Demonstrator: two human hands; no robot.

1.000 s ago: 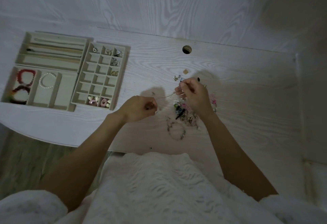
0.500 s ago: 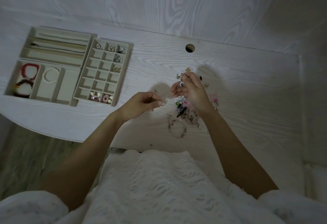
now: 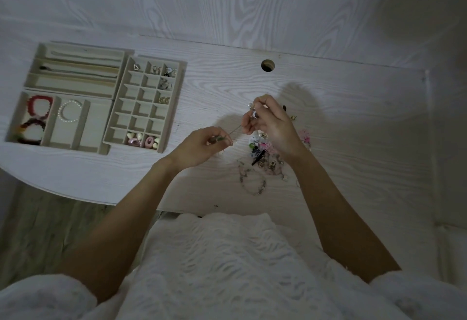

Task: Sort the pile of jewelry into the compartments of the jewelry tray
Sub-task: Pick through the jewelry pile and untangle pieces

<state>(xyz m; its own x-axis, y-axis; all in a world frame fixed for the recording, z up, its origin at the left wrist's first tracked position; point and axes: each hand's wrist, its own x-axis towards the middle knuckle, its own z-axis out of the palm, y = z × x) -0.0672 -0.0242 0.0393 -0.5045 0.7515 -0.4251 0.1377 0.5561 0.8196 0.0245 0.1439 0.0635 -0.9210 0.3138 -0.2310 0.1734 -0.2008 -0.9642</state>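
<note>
A thin chain was held stretched between two bare hands above the white wood-grain bench. The left hand was seen at about the centre of the view, its grip pinched together on one end of the chain, where some small greenish beads showed between the fingertips. The right hand was raised toward 1 o'clock of the left one, its grip curled and pinching the other end, with a small pearl-like charm showing at its fingertips. The pile of jewelry was spread on the bench under and just at 6 o'clock of the right hand; pink, green and black pieces could be made out in it, and a beaded bracelet lay looped at its 6 o'clock edge. The jewelry tray was set well apart from the pile, toward 9 o'clock. Its long compartments at 11 o'clock held thin strands, a red bracelet and a pearl bracelet were laid in the wide compartments at the near left, and small earrings were scattered in several cells of the grid section, mostly along its right column and near row. A round hole was cut in the bench at 12 o'clock. A white textured garment filled the near edge of the view.
</note>
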